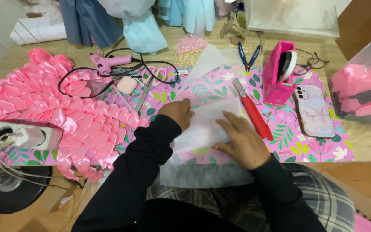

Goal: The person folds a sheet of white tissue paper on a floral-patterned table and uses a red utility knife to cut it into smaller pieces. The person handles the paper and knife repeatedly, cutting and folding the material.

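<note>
A sheet of thin white paper (pixel 205 124) lies folded on a pink floral mat (pixel 288 137) in front of me. My left hand (pixel 177 112) presses the sheet's left edge with curled fingers. My right hand (pixel 242 141) lies flat on its right part, fingers spread along the fold. A second white sheet (pixel 202 174) hangs over the table's near edge under it. A red utility knife (pixel 253 111) rests just right of my right hand.
Folded pink satin ribbon petals (pixel 65 124) cover the left side, by a power strip (pixel 22 135). A pink glue gun (pixel 106 62), scissors (pixel 144 92), pliers (pixel 247 55), pink tape dispenser (pixel 278 73), phone (pixel 314 111) and a bag of pink ribbon (pixel 359 92) stand around.
</note>
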